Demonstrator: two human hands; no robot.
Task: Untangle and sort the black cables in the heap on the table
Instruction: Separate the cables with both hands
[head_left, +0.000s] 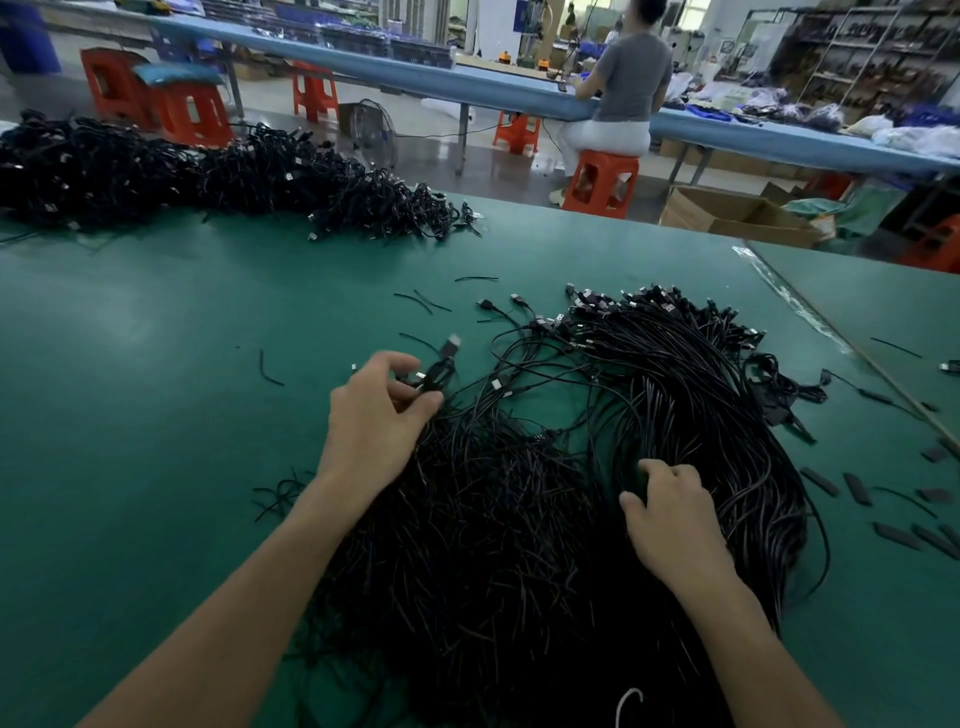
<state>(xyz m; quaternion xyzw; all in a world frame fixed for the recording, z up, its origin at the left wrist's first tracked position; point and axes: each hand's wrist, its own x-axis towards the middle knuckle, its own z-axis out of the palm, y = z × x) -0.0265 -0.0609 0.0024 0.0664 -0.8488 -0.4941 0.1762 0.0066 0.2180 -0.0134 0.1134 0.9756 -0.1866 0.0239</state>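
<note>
Left hand (379, 415) — pinching a few black moulded plug ends (439, 371). Heap of thin black sheathed cables (498, 519), on the green-matted table (156, 415) between the hands — judged light, limp, snag-prone; best taken just behind a plug. Right hand (670, 514): fingers (670, 475) curled round strands of that heap.

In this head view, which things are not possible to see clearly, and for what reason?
- Head view: the right hand has its fingertips buried in the near heap, so whether it grips anything is hidden.
- How many cables the left hand pinches: blurred, and partly covered by its fingers.
- White curved object: cut off by the bottom edge.
- Far heap: cut by the left edge; single cables too small.
</note>
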